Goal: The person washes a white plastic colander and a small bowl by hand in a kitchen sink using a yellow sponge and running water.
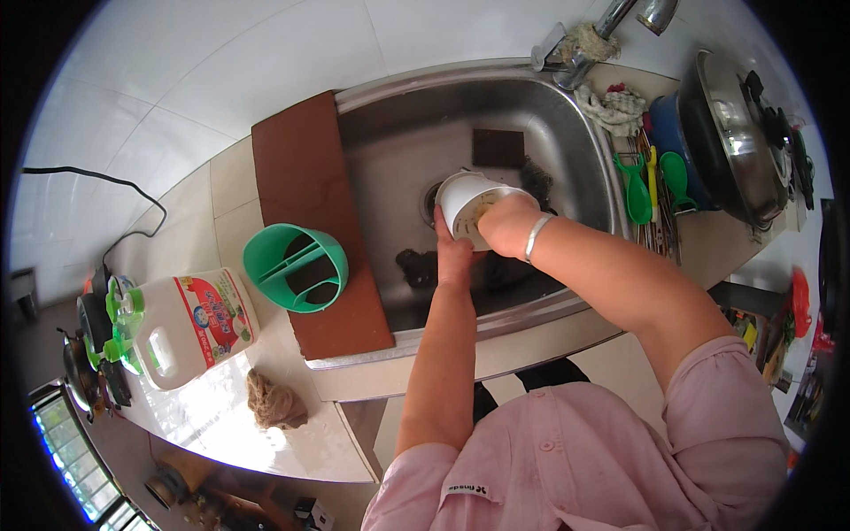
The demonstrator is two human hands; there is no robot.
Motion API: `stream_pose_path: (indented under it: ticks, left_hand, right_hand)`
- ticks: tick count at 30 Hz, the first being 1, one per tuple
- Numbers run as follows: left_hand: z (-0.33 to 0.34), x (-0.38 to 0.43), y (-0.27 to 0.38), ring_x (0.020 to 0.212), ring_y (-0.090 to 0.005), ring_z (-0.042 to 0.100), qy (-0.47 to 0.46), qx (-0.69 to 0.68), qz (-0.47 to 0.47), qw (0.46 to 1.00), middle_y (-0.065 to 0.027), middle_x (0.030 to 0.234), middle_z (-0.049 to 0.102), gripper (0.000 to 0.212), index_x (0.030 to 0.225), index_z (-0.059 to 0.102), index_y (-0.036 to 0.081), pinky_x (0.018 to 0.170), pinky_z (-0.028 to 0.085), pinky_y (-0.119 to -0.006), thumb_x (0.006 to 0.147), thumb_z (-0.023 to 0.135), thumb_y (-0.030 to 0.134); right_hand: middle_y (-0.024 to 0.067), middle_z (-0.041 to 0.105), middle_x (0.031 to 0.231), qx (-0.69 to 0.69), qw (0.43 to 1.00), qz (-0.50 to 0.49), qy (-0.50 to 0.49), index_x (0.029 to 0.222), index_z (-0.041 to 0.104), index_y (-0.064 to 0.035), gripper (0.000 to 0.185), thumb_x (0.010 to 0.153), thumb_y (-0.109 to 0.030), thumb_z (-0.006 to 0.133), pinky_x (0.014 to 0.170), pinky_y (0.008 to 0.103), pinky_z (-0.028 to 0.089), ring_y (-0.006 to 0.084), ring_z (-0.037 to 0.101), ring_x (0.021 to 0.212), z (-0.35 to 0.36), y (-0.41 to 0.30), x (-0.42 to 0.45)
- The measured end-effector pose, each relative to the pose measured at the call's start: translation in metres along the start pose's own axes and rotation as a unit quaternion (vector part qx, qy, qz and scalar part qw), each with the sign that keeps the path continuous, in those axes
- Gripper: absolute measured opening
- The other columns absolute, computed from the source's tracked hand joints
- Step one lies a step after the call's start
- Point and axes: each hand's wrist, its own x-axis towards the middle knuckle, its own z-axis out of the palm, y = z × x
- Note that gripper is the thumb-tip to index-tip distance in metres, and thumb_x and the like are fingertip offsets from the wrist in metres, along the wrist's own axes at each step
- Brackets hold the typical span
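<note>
Over the stainless steel sink [412, 146], my left hand [454, 255] grips a white plastic container [458, 199] with a slotted bottom, tilted on its side. My right hand [508, 222] reaches into its mouth; the fingers are hidden inside. Behind the container, a dark brown rectangular block [498, 147] lies on the sink floor beside a dark mesh scourer [536, 179]. Another dark, wet clump [417, 267] lies left of my left wrist. A green divided holder [295, 267] stands on a reddish-brown board [299, 159] across the sink's left end.
A large white jug [199, 325] and a crumpled brown cloth [273, 401] sit on the left counter. The faucet [578, 60] rises at the back right. Green peelers [637, 192], thin sticks and a large lidded wok [724, 139] line the right side.
</note>
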Motion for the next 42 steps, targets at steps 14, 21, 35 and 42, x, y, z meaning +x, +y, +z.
stream_pose_path:
  ticks: [14,21,35,42]
  left_hand:
    - [0.010,0.004,-0.010,0.107,-0.0335,0.048,-0.002,-0.115,-0.020,0.993,-0.0132,0.121,0.042,0.049,0.128,0.028,0.011,0.078,0.048,-0.050,0.090,0.036,0.040]
    - [-0.048,0.065,-0.080,0.105,-0.0337,0.049,-0.103,0.099,0.174,0.974,-0.0118,0.128,0.036,0.057,0.138,0.015,0.026,0.074,0.049,-0.046,0.089,0.036,0.045]
    - [-0.002,0.005,-0.013,0.103,-0.0318,0.051,0.041,-0.103,0.035,0.993,-0.0143,0.121,0.043,0.045,0.129,0.028,0.012,0.073,0.050,-0.047,0.091,0.034,0.036]
    - [-0.017,0.004,-0.011,0.101,-0.0348,0.052,0.041,-0.120,-0.008,0.992,-0.0170,0.118,0.044,0.044,0.125,0.031,0.004,0.074,0.052,-0.048,0.082,0.037,0.008]
  right_hand:
    - [0.0008,0.062,0.102,-0.159,0.968,-0.006,-0.194,0.108,0.059,-0.0186,0.031,0.077,-0.021,0.056,0.075,0.0368,0.047,0.0201,0.059,0.095,-0.034,0.003,0.002]
    - [0.0103,0.063,0.097,0.221,0.970,0.032,0.090,0.100,0.062,-0.0065,0.027,0.080,-0.019,0.049,0.072,0.0356,0.047,0.0288,0.060,0.088,-0.027,-0.021,0.006]
    - [0.0115,0.064,0.092,0.120,0.990,0.073,-0.008,0.102,0.059,-0.0015,0.031,0.074,-0.015,0.057,0.063,0.0347,0.050,0.0218,0.062,0.086,-0.003,-0.004,-0.017]
    - [0.0051,0.058,0.061,0.040,0.949,0.035,0.310,0.100,0.055,-0.0046,0.024,0.079,-0.014,0.048,0.045,0.0346,0.045,0.0216,0.060,0.055,-0.002,0.014,-0.097]
